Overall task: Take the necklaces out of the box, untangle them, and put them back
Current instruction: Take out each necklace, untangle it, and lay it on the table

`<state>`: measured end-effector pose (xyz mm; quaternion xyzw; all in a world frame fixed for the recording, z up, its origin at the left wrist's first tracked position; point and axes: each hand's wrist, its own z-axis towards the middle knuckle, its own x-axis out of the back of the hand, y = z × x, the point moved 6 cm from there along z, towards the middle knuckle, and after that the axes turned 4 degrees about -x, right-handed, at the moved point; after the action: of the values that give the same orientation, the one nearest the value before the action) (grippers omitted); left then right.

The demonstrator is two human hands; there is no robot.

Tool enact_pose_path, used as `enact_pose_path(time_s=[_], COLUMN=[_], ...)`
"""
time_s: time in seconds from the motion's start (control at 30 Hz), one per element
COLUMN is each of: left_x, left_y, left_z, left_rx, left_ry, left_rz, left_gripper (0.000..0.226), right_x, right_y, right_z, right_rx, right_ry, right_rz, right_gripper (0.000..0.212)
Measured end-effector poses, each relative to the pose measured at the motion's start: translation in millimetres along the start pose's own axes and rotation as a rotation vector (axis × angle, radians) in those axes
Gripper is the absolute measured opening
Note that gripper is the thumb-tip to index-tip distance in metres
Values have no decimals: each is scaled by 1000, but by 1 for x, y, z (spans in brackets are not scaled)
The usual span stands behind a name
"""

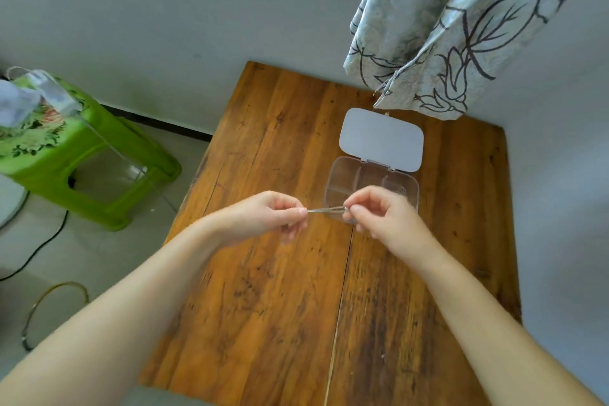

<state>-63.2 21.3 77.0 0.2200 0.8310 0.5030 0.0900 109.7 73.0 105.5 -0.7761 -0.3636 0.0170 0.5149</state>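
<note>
At mid-frame, above the wooden table, the left hand and right hand each pinch an end of the thin silver necklaces — fingertips closed, chain pulled taut, likely to expose tangles — just before the open clear box.

The chain is too thin to count strands, and the right hand hides the box's near corner.

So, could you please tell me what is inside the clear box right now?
The clear box lies open; its visible far compartments look empty. The right hand covers its near edge, so anything there is hidden.
</note>
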Motion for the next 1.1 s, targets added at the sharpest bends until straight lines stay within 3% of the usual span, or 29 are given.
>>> enact_pose_path(time_s=[0.13, 0.33, 0.7, 0.9, 1.1], left_x=[22, 42, 39, 34, 37], left_y=[-37, -75, -97, -108, -112], left_z=[-1, 24, 50, 42, 35], left_rx=[194, 327, 119, 13, -174], left_ry=[-182, -363, -379, -387, -325], left_rz=[157, 611, 910, 1208, 1358], left_gripper=[27, 25, 27, 32, 31], right_x=[-52, -149, -240, -261, -268], right_y=[42, 92, 93, 92, 96], right_z=[-15, -48, -65, -73, -77], right_rx=[-209, -593, -907, -1014, -1038], right_ry=[24, -15, 34, 28, 49], right_rz=[163, 338, 625, 599, 542], right_gripper=[13, 12, 4, 9, 15])
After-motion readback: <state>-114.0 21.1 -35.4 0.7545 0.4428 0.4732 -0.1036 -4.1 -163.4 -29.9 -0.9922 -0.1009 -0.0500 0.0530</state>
